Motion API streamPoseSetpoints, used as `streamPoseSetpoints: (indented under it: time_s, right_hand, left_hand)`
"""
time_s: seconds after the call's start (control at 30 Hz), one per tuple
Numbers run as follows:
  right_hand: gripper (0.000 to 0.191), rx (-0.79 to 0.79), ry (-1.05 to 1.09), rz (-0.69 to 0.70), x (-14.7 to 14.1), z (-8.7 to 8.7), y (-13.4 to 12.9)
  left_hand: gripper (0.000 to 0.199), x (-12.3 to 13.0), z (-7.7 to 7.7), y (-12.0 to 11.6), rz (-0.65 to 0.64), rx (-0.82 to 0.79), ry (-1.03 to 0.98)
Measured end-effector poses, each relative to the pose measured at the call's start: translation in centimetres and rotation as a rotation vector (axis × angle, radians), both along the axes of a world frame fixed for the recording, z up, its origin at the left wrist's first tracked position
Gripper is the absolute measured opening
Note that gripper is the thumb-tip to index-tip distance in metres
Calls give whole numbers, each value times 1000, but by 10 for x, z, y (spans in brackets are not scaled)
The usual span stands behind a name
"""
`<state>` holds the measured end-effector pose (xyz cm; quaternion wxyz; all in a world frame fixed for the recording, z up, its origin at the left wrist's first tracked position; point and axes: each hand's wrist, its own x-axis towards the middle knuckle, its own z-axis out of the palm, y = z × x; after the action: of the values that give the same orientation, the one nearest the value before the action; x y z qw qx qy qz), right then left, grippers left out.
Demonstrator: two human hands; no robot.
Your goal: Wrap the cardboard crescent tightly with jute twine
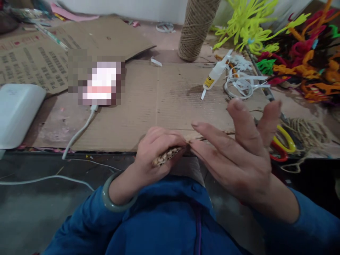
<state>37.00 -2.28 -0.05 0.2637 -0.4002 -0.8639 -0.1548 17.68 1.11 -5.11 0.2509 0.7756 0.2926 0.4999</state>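
Observation:
A small braided, light-brown piece is wrapped in the fingers of my left hand, just in front of the table's edge. My right hand is to the right of it, with its thumb and several fingers spread. One right fingertip meets the end of the piece near my left fingertips; whether it pinches a strand there is too small to tell. Beyond my hands, a glue bottle with a yellow label lies on the cardboard sheet.
A twine spool stands at the back. Scissors and loose twine lie right of my right hand, below colourful fuzzy stems. On the left are a blurred-out phone, its white cable and a white box.

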Motion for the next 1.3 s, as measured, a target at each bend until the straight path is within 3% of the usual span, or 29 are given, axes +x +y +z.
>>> streamPoseSetpoints:
  time_s: [0.1, 0.2, 0.27, 0.37, 0.43, 0.53, 0.73, 0.83, 1.0, 1.2, 1.3]
  right_hand:
    - [32, 52, -17, -1, 21, 9, -6]
    - [40, 18, 37, -111, 47, 19, -2]
    - [34, 27, 138, -176, 61, 21, 6]
    - [36, -326, 218, -326, 71, 19, 15]
    - [42, -561, 261, -356, 72, 15, 16]
    - [43, -662, 297, -357, 72, 9, 14]
    - [35, -622, 303, -273, 72, -6, 17]
    - [32, -417, 202, -301, 66, -17, 22]
    - [29, -71, 26, -333, 43, -36, 30]
    - [32, 9, -109, -244, 35, -36, 29]
    - [26, -29, -12, -138, 40, -30, 28]
  left_hand:
    - [16, -1, -1, 0, -14, 39, -1]
    - [16, 0, -2, 0, 6, 90, 6]
    - [16, 1, -3, 0, 20, 140, 12]
    - [18, 2, -4, 1, 24, 226, 57]
    - [16, 3, -4, 1, 30, 281, 105]
    - [11, 3, -1, 1, 44, 346, 175]
    - [13, -5, 6, 3, 53, 396, 334]
    - [24, -14, 6, 6, 79, 411, 443]
    - [36, -29, 2, 5, 237, 318, 542]
    - [50, -44, 9, -13, 208, 79, 627]
    - [40, -49, 17, -14, 170, 52, 571]
